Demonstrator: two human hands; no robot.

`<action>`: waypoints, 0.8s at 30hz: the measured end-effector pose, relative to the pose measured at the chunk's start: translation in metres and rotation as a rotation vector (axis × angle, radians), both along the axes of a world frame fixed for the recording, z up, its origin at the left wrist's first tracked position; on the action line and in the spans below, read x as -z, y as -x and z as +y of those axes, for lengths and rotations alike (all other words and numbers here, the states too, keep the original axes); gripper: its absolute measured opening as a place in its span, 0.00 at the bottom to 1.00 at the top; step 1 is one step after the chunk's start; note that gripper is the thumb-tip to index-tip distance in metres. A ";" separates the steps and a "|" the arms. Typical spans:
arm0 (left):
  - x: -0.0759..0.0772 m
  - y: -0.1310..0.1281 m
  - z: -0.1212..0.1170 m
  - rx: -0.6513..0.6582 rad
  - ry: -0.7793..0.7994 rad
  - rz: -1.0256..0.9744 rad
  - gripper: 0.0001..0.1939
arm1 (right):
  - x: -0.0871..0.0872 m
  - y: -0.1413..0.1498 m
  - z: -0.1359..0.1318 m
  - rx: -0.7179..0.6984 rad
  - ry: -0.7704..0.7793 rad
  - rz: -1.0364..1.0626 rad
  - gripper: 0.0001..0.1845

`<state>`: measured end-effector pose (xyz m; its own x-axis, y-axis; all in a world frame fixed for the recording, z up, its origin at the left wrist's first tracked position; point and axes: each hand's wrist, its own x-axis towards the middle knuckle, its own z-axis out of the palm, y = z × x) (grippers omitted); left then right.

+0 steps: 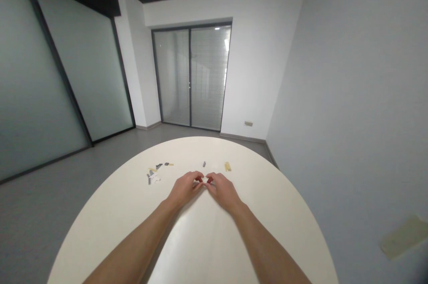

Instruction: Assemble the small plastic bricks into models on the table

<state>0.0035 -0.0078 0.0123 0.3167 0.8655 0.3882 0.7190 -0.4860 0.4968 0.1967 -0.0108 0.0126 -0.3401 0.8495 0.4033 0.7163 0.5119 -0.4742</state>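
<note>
- Left hand [185,188]: resting low over the table, fingers curled inward, thumb and fingertips brought close together. Whether anything is gripped cannot be told at this size.
- Right hand [220,188]: mirrors the left, fingers bent, thumb and fingertips nearly meeting; its grip likewise cannot be confirmed.
- Fingertips of both hands converge, just beside each other. A pale spot [205,179] shows between them — too small to identify.
- Small grey piece [204,164]: lying on the table just beyond the meeting fingertips, apart from both hands.
- Yellowish piece [228,166]: on the table, beyond the right hand and slightly to its right, near it but not touching.
- Scattered scraps, left of the left hand and well apart from it: white piece [155,179] with grey piece [149,179] beside it; farther out from the hand, dark piece [159,166] and dark-and-yellow piece [167,164].
- Round white table [274,230]: under both hands and forearms.
- Beyond the hands and the table's far edge: glazed door [190,79] — dark frame, blinds visible.
- Right of the right hand, well apart: tan patch [404,237] on the wall.
</note>
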 end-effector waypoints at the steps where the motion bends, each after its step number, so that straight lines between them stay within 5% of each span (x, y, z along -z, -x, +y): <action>1: 0.000 0.000 0.000 0.002 -0.004 -0.001 0.10 | 0.000 0.000 0.000 -0.001 -0.001 -0.001 0.12; 24: -0.001 0.000 0.000 -0.036 0.004 0.022 0.10 | 0.001 0.000 0.001 0.004 0.005 -0.016 0.14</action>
